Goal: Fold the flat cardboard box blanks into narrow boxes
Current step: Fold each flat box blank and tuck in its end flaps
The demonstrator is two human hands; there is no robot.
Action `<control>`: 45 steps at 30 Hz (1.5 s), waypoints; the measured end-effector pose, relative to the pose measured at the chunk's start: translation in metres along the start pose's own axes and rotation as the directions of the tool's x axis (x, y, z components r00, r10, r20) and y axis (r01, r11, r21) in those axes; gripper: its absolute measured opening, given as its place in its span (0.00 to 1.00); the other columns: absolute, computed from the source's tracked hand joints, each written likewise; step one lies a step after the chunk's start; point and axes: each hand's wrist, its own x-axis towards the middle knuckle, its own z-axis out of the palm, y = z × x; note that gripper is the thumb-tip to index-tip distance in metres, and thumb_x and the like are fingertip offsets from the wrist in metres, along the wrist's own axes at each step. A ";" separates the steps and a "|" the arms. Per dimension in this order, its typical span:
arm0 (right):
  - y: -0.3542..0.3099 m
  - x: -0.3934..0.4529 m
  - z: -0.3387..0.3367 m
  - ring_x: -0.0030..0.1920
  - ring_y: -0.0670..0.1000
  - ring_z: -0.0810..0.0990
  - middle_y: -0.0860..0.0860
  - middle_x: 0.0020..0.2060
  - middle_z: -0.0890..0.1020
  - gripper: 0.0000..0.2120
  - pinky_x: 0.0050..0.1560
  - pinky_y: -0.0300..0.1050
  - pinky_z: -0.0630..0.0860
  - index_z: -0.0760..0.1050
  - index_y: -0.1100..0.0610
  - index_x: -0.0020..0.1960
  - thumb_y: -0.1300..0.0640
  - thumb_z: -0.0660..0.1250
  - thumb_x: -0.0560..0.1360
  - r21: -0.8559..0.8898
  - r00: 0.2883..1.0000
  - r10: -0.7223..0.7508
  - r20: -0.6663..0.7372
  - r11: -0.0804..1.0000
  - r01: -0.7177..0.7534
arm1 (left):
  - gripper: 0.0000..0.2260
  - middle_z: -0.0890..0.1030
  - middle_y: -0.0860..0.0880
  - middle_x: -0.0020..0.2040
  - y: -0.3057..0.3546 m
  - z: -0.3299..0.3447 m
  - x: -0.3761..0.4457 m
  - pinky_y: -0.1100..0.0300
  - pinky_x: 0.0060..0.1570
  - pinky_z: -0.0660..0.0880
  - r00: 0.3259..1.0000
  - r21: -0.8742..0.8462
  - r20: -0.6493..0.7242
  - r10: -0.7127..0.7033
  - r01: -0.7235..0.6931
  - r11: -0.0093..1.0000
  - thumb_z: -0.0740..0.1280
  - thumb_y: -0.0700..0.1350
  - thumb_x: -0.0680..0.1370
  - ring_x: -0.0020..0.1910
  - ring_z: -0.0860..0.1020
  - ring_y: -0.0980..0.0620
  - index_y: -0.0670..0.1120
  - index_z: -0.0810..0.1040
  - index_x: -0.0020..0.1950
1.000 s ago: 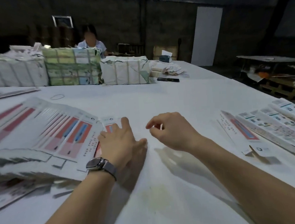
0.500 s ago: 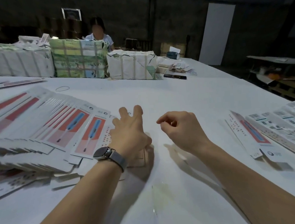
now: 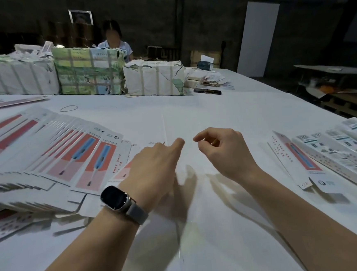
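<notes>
A fanned stack of flat box blanks (image 3: 68,157), white with red panels and a blue tool picture, lies on the white table (image 3: 203,112) at the left. My left hand (image 3: 154,169), with a watch on the wrist, rests on the rightmost blank (image 3: 124,171), which it partly hides, index finger stretched forward. My right hand (image 3: 224,153) hovers just right of it, fingers loosely curled, holding nothing. Several folded narrow boxes (image 3: 335,155) lie in a row at the right.
Wrapped paper bundles (image 3: 89,71) stand along the far side, with a seated person (image 3: 113,40) behind them. A rubber band (image 3: 68,108) and a dark phone (image 3: 207,90) lie farther out. The table's right edge drops off beyond the folded boxes.
My left hand has slid right with the blank under it, and its spread fingers have drawn in to one stretched index finger. The right hand has stayed in place, loosely curled.
</notes>
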 end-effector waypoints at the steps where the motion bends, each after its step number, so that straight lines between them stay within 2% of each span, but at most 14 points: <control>1: 0.000 0.000 0.000 0.30 0.43 0.73 0.38 0.26 0.76 0.12 0.33 0.30 0.66 0.80 0.43 0.42 0.60 0.66 0.74 0.004 1.000 0.003 0.010 1.000 -0.003 | 0.24 0.76 0.46 0.48 0.001 -0.003 -0.003 0.51 0.38 0.73 1.000 0.036 0.002 0.010 -0.010 0.999 0.62 0.35 0.74 0.45 0.76 0.40 0.51 0.63 0.67; 6: 0.002 -0.001 0.001 0.30 0.42 0.74 0.38 0.26 0.76 0.12 0.33 0.31 0.66 0.79 0.43 0.42 0.60 0.66 0.74 -0.001 0.999 0.011 0.038 1.000 -0.011 | 0.23 0.74 0.49 0.53 -0.020 -0.036 -0.014 0.53 0.38 0.67 0.999 -0.003 -0.037 -0.038 0.038 0.999 0.63 0.35 0.72 0.49 0.75 0.42 0.56 0.68 0.61; 9: 0.002 0.001 0.002 0.31 0.42 0.74 0.38 0.27 0.76 0.12 0.34 0.31 0.67 0.79 0.43 0.42 0.60 0.66 0.75 0.005 1.000 0.011 0.026 1.000 -0.011 | 0.26 0.76 0.49 0.58 -0.033 -0.054 -0.013 0.52 0.43 0.71 0.932 -0.281 -0.324 -0.162 0.068 0.957 0.63 0.29 0.71 0.50 0.75 0.43 0.55 0.73 0.62; 11: -0.001 0.002 0.002 0.33 0.43 0.76 0.42 0.28 0.78 0.08 0.38 0.36 0.72 0.80 0.44 0.45 0.57 0.67 0.76 0.054 1.000 0.006 -0.007 0.999 -0.006 | 0.23 0.77 0.53 0.61 -0.025 -0.055 -0.011 0.56 0.37 0.78 0.870 -0.589 -0.435 -0.230 -0.082 0.804 0.64 0.28 0.73 0.50 0.80 0.47 0.53 0.74 0.59; 13: -0.007 0.003 0.002 0.33 0.45 0.78 0.47 0.31 0.79 0.04 0.39 0.42 0.76 0.79 0.46 0.50 0.51 0.66 0.77 0.197 0.999 0.021 -0.035 0.980 -0.013 | 0.20 0.77 0.57 0.63 -0.008 -0.048 -0.008 0.64 0.32 0.80 0.908 -0.836 -0.330 -0.259 -0.153 0.527 0.66 0.31 0.76 0.46 0.85 0.52 0.54 0.72 0.57; 16: -0.011 0.003 -0.003 0.32 0.47 0.76 0.49 0.33 0.80 0.10 0.33 0.39 0.74 0.76 0.48 0.56 0.48 0.61 0.77 0.421 0.998 0.043 -0.038 0.907 -0.023 | 0.18 0.80 0.58 0.57 0.008 -0.029 -0.004 0.61 0.35 0.82 0.951 -0.970 -0.176 -0.255 -0.123 0.212 0.67 0.34 0.79 0.47 0.84 0.60 0.56 0.72 0.59; 20: -0.011 0.000 -0.010 0.42 0.52 0.85 0.56 0.40 0.82 0.15 0.39 0.43 0.82 0.66 0.44 0.65 0.57 0.63 0.82 0.549 0.996 0.085 -0.019 0.834 -0.061 | 0.28 0.81 0.48 0.56 0.012 -0.010 0.003 0.54 0.41 0.84 0.974 -0.999 -0.037 -0.221 -0.043 -0.019 0.67 0.29 0.77 0.48 0.86 0.53 0.55 0.69 0.68; 25: -0.013 -0.003 -0.008 0.47 0.54 0.86 0.52 0.45 0.85 0.20 0.42 0.49 0.84 0.66 0.40 0.65 0.61 0.64 0.81 0.576 0.999 0.007 0.049 0.817 -0.034 | 0.26 0.81 0.55 0.52 0.017 0.004 0.007 0.64 0.33 0.80 0.981 -0.999 -0.005 -0.194 0.003 0.041 0.68 0.40 0.79 0.45 0.85 0.59 0.62 0.65 0.71; 29: -0.012 -0.002 -0.005 0.50 0.53 0.86 0.48 0.49 0.85 0.20 0.45 0.50 0.84 0.66 0.37 0.65 0.59 0.63 0.82 0.589 0.998 -0.004 0.064 0.807 -0.035 | 0.20 0.82 0.67 0.48 0.017 0.004 0.006 0.66 0.32 0.79 0.992 -0.999 0.025 -0.121 0.029 0.036 0.69 0.51 0.80 0.46 0.84 0.62 0.68 0.63 0.64; 35: -0.012 -0.003 -0.002 0.47 0.53 0.86 0.48 0.47 0.86 0.25 0.41 0.45 0.83 0.59 0.38 0.72 0.59 0.62 0.82 0.535 0.986 -0.040 0.159 0.843 -0.053 | 0.13 0.85 0.54 0.51 0.010 -0.002 0.005 0.56 0.40 0.83 0.980 -0.994 -0.110 -0.163 -0.105 0.040 0.65 0.42 0.82 0.48 0.86 0.51 0.57 0.71 0.64; 36: -0.012 -0.003 -0.002 0.46 0.53 0.86 0.47 0.46 0.86 0.25 0.40 0.45 0.83 0.59 0.38 0.73 0.59 0.62 0.82 0.516 0.985 -0.051 0.165 0.856 -0.042 | 0.12 0.85 0.54 0.50 0.010 -0.003 0.004 0.57 0.39 0.82 0.985 -0.996 -0.080 -0.151 -0.083 -0.015 0.63 0.42 0.83 0.47 0.86 0.51 0.58 0.73 0.62; 40: -0.012 0.000 -0.009 0.43 0.53 0.86 0.51 0.41 0.83 0.24 0.40 0.50 0.84 0.64 0.40 0.73 0.54 0.62 0.80 0.335 0.992 -0.080 0.097 0.941 0.043 | 0.16 0.84 0.44 0.59 0.012 -0.009 0.000 0.47 0.46 0.82 0.990 -0.870 0.115 0.082 0.140 -0.473 0.54 0.53 0.86 0.53 0.84 0.44 0.57 0.76 0.68; 42: -0.010 0.001 -0.012 0.42 0.47 0.84 0.47 0.39 0.81 0.21 0.40 0.44 0.83 0.69 0.43 0.72 0.52 0.63 0.80 0.216 0.995 -0.094 0.042 0.973 0.083 | 0.24 0.81 0.40 0.64 0.014 -0.011 0.000 0.43 0.52 0.81 0.973 -0.806 0.144 0.181 0.222 -0.548 0.50 0.62 0.84 0.61 0.82 0.41 0.54 0.77 0.70; 45: -0.012 -0.002 -0.009 0.43 0.46 0.79 0.46 0.42 0.80 0.19 0.42 0.41 0.79 0.78 0.49 0.66 0.48 0.65 0.76 0.164 0.993 -0.114 -0.014 0.980 0.115 | 0.28 0.81 0.41 0.63 0.017 -0.010 0.001 0.44 0.54 0.81 0.971 -0.827 0.145 0.192 0.226 -0.515 0.48 0.66 0.82 0.61 0.81 0.43 0.55 0.73 0.73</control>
